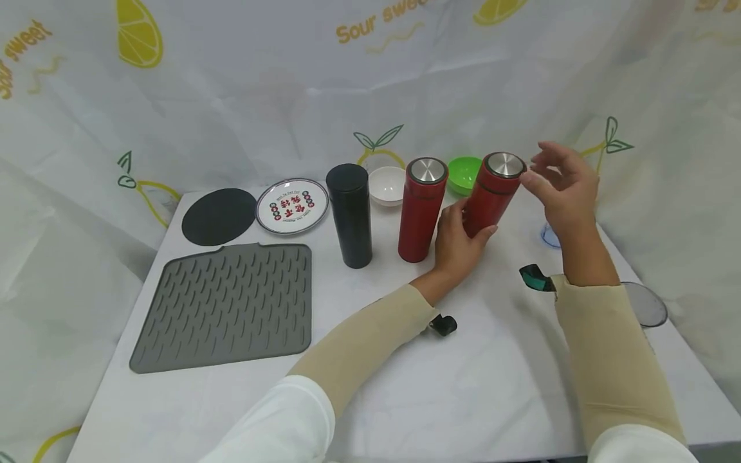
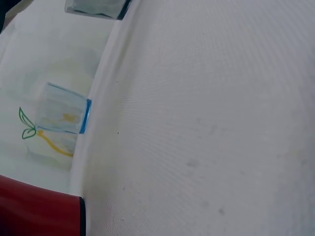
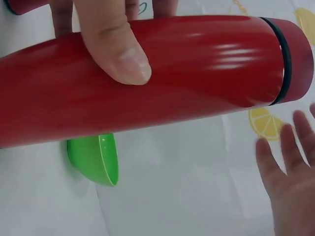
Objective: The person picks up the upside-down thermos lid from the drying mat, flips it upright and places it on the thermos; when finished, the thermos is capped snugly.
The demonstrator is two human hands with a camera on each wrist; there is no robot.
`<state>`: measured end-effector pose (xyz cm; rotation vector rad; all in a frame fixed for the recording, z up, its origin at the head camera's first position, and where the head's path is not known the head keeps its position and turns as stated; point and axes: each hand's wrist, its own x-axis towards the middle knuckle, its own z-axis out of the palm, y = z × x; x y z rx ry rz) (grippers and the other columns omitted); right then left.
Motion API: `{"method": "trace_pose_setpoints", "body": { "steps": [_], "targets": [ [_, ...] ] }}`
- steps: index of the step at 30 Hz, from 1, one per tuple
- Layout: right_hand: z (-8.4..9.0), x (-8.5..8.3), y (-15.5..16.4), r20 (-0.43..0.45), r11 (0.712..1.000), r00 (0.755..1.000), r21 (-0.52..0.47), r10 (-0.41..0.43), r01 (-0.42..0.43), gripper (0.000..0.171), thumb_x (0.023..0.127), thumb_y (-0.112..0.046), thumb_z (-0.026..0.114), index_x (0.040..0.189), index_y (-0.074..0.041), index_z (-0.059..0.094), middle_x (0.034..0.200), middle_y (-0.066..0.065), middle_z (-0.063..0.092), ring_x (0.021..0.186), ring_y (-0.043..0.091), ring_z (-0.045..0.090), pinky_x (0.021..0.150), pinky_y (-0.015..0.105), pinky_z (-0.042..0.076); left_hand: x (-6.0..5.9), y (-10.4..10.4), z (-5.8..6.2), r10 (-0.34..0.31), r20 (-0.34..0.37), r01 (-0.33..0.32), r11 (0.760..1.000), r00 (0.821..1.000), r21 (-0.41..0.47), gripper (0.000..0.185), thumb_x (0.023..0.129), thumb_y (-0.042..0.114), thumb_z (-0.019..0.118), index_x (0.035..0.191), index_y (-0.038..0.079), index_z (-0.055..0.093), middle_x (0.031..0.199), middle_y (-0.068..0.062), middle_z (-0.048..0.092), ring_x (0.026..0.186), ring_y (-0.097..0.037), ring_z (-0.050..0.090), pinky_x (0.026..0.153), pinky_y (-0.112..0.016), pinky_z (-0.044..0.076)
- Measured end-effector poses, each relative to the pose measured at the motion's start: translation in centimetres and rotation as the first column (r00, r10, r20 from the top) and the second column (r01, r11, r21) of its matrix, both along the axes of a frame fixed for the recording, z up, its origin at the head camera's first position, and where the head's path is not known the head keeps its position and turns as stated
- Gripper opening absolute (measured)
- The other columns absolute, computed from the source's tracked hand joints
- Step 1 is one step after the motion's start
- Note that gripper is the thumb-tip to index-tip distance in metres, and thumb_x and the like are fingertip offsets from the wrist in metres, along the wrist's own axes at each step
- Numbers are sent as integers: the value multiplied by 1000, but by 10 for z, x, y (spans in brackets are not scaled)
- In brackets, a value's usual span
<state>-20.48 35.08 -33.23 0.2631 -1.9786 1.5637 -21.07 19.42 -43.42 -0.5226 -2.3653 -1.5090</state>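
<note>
A red flask (image 1: 492, 193) with a steel lid leans to the right near the table's far side. My left hand (image 1: 466, 225) grips its lower body, with the thumb (image 3: 115, 44) across the red flask (image 3: 162, 73) in the right wrist view. My right hand (image 1: 552, 177) hovers open just right of the lid, fingers (image 3: 290, 167) spread and apart from it. The flask's base (image 2: 39, 209) shows at the bottom of the left wrist view. A second red flask (image 1: 421, 212) stands upright just left of my left hand.
A black flask (image 1: 350, 215), white bowl (image 1: 388, 185) and green bowl (image 1: 463, 173) stand at the back. A printed plate (image 1: 292, 206), black round mat (image 1: 219, 217) and grey ribbed mat (image 1: 226, 305) lie left. A clear cup (image 1: 550, 235) and mesh disc (image 1: 645, 303) are right.
</note>
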Motion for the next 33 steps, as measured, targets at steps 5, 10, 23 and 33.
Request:
{"method": "trace_pose_setpoints", "body": {
  "steps": [5,10,23,33],
  "targets": [
    [8,-10,-8,77,916,922,-174,380,-363,65,82,17,59,142,-5,49,140,13,50,127,25,47,100,26,43,0,-4,2,10,9,-10,1000,1000,1,67,86,35,75,140,16,38,128,0,48,118,-5,44,94,-18,39],
    [13,-12,-26,251,991,968,123,21,-54,72,81,-9,79,145,-18,48,132,8,51,120,20,48,100,27,42,-1,-8,5,16,22,-16,1000,1000,-12,67,87,36,74,140,17,37,128,1,47,118,-4,43,94,-16,39],
    [7,-9,-24,328,960,944,247,43,-130,77,86,-15,74,152,-23,34,143,11,43,128,25,45,103,33,41,-6,-12,3,30,45,-30,999,999,-15,68,86,36,74,140,17,38,130,3,47,119,-4,43,95,-18,40],
    [6,-7,-15,95,912,910,-123,403,-391,60,88,9,55,145,-6,46,142,16,47,126,26,46,98,26,43,2,1,3,20,31,-19,999,999,-34,70,85,36,76,140,17,37,129,4,48,118,-2,42,93,-17,39]
  ]
}}
